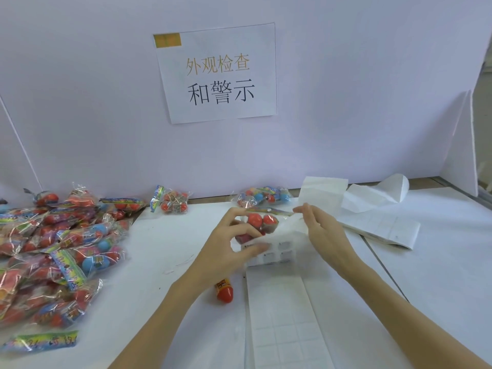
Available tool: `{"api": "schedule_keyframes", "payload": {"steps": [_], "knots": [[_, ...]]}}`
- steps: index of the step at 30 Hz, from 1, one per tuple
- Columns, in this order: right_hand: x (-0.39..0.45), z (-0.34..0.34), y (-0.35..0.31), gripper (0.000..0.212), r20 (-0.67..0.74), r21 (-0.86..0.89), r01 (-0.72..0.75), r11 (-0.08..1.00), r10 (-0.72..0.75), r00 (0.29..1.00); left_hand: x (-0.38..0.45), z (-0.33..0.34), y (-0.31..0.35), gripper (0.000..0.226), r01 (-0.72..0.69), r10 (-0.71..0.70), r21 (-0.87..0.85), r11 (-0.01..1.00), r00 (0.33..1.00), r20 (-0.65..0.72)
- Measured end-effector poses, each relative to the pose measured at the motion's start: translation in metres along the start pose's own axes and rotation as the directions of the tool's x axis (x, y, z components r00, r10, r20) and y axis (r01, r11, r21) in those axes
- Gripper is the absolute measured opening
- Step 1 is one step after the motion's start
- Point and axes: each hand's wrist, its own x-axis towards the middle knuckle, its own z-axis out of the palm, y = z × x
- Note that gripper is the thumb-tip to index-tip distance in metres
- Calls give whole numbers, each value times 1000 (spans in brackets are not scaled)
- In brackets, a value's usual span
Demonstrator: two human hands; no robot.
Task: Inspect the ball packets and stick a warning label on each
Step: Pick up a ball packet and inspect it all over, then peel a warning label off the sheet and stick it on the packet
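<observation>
My left hand (pixel 229 241) grips a clear ball packet (pixel 259 222) with red balls inside, holding it just above the white label strip (pixel 277 255) at the table's middle. My right hand (pixel 319 230) is beside the packet on its right, fingertips pinching a thin white label or film edge near the packet's top right corner. The label strip's backing (pixel 279 315) runs toward me between my forearms, most of its squares peeled off.
A large heap of ball packets (pixel 53 249) covers the left of the table. Two more packets (pixel 171 202) (pixel 263 197) lie by the back wall. A red-capped glue stick (pixel 225 290) lies under my left wrist. Used backing paper (pixel 372 209) trails to the right.
</observation>
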Motion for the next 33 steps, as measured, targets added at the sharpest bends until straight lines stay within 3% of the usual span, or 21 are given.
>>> {"api": "schedule_keyframes", "payload": {"steps": [2,4,6,8,17,21,24,27,33], "knots": [[-7,2,-9,41,-60,-45,190,981,-192,979,2,-1,-1,8,48,-48,-6,999,996,-71],[-13,1,-18,34,-99,-101,409,907,-418,903,4,-1,-1,11,59,-59,-2,998,991,-122],[-14,1,-23,26,-38,-191,554,810,-570,820,4,-2,-3,14,44,-43,0,999,990,-131],[-14,4,-23,26,52,-194,626,755,-629,775,3,-3,-6,18,22,-19,25,999,995,-96],[-16,9,-18,16,228,-187,631,753,-591,774,5,-3,-13,25,-39,46,98,994,997,-70],[-15,10,-18,2,170,-187,604,774,-580,796,4,0,-10,28,-42,51,74,996,990,-129],[-14,9,-17,5,174,-165,550,819,-525,833,4,3,-6,18,-71,80,62,996,986,-148],[-14,9,-15,10,181,-144,513,846,-487,854,4,5,-5,23,-67,76,79,995,990,-116],[-15,9,-17,14,183,-226,626,747,-598,780,1,6,-4,27,-25,29,66,998,997,-73]]}}
